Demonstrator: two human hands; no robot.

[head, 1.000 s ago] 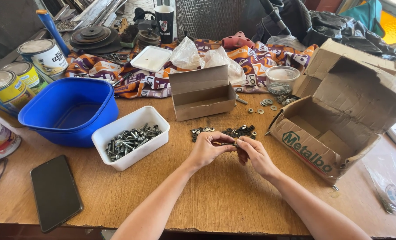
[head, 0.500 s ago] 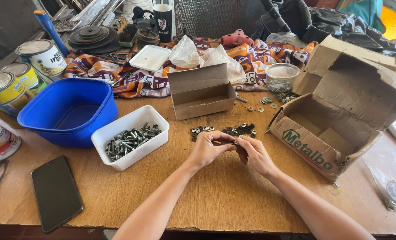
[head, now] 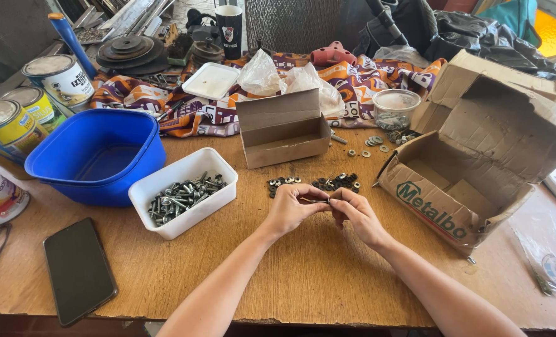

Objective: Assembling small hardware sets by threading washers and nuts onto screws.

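My left hand [head: 291, 208] and my right hand [head: 354, 213] meet over the middle of the wooden table [head: 303, 274]. Together they pinch a thin metal bolt [head: 315, 201] held level between the fingertips. Just beyond the hands lies a row of dark nuts and washers [head: 315, 184]. A white rectangular tub [head: 184, 192] with several bolts and screws stands to the left of my left hand.
A blue plastic basin [head: 97, 156] and paint cans [head: 6, 128] stand at the left. A black phone [head: 79, 269] lies near the front edge. A small open carton [head: 283, 128] stands behind the nuts. A large torn cardboard box [head: 483, 162] lies at the right, a clear cup [head: 395, 109] behind it.
Both hands have stayed in the same spot, working the small bolt between the fingertips. Nothing else on the table has moved.
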